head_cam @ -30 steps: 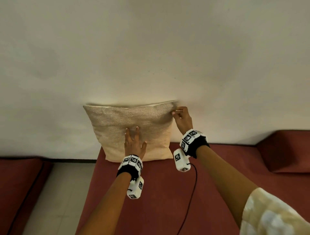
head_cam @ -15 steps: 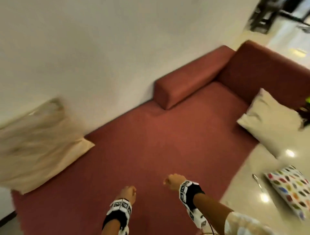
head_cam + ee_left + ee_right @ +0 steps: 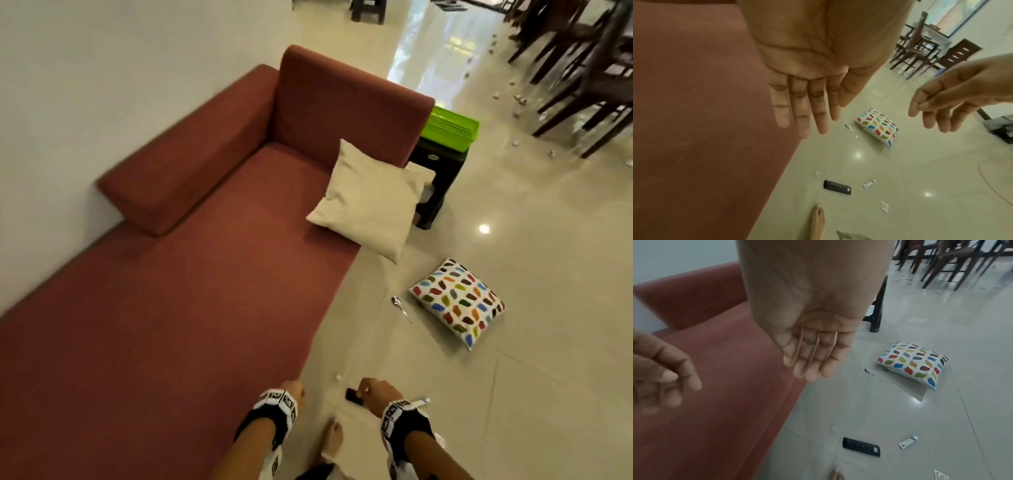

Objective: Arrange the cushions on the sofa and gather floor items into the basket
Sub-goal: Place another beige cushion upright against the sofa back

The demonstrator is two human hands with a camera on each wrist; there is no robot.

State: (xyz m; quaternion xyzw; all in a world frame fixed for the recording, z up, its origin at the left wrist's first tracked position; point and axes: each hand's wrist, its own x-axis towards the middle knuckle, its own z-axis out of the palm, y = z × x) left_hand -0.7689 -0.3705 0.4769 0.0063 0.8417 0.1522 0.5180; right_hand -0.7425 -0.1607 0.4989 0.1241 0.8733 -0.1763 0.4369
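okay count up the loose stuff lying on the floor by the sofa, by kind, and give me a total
Cushions: 1, the multicoloured cushion
Spoons: 1, the spoon
Remotes: 1, the black remote
Tubes: 1, the small white tube
Sachets: 1, the small sachet
Total: 5, leaving out the tiny white scraps, too small to identify.

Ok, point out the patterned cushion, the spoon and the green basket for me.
patterned cushion point(image 3: 457, 304), head view, middle of its top face.
spoon point(image 3: 396, 301), head view, its bowl end on the floor.
green basket point(image 3: 450, 129), head view, its slatted side wall.
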